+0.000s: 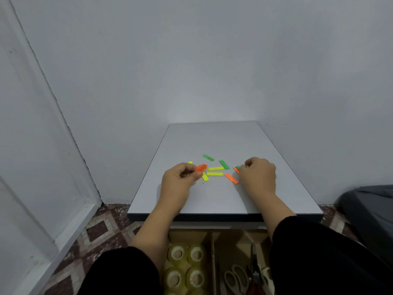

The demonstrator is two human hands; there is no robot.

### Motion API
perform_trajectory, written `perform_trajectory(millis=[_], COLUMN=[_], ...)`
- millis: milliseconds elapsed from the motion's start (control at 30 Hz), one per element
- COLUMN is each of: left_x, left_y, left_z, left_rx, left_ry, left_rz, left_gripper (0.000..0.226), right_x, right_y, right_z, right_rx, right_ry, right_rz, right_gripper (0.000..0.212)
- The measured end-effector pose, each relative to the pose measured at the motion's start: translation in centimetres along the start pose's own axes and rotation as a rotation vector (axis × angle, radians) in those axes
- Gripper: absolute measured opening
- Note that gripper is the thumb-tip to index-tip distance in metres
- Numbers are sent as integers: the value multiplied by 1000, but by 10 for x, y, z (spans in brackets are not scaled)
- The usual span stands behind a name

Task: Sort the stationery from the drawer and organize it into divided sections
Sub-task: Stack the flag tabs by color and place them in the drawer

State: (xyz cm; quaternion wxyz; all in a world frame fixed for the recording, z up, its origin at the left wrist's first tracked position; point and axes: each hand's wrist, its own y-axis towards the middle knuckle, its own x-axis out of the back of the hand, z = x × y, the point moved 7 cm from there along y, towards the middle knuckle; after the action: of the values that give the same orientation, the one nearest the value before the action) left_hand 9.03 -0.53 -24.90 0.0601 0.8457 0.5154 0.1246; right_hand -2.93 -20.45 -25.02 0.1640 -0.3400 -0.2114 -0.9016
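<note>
**Sticky flags scattered mid-tabletop, one pinched in our left hand**

Sticky flags lie loose around the middle of the white tabletop (212,201). Our left hand (180,177) is curled, thumb and forefinger pinching an orange flag (201,167) just above the surface. Our right hand (258,174) is curled tight, knuckles up, at the right end of the scatter, touching an orange and green flag tip; whether it holds anything we cannot tell.

We count two green flags (208,157) in full, three yellow flags (215,173) plus a yellow tip behind the left hand, and one free orange strip (231,178).

Below the near edge, a divided cardboard drawer (212,252) holds four clear tape rolls (176,253) on the left and scissors (234,277) on the right, partly hidden by our sleeves.
</note>
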Motion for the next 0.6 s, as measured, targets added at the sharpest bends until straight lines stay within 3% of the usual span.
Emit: perform_trajectory(millis=[67, 167, 300, 400, 500, 600], left_x=[2, 0, -2, -2, -3, -3], left_y=[2, 3, 4, 5, 5, 5], left_z=[1, 3, 2, 2, 2, 3], left_rx=[1, 12, 8, 9, 8, 4], left_ry=[-12, -11, -20, -29, -30, -23], left_rz=[-6, 29, 51, 47, 50, 53], left_gripper=[3, 6, 12, 14, 13, 9], right_x=[-1, 0, 5, 2, -5, -6], right_y=[-7, -7, -3, -6, -10, -10], right_z=[9, 12, 7, 11, 15, 17], right_rx=[97, 129, 77, 82, 107, 111], right_ry=[-266, -322, -32, 322, 350, 401], right_rz=[-31, -35, -41, 92, 226, 244], right_gripper=[26, 27, 16, 6, 8, 9])
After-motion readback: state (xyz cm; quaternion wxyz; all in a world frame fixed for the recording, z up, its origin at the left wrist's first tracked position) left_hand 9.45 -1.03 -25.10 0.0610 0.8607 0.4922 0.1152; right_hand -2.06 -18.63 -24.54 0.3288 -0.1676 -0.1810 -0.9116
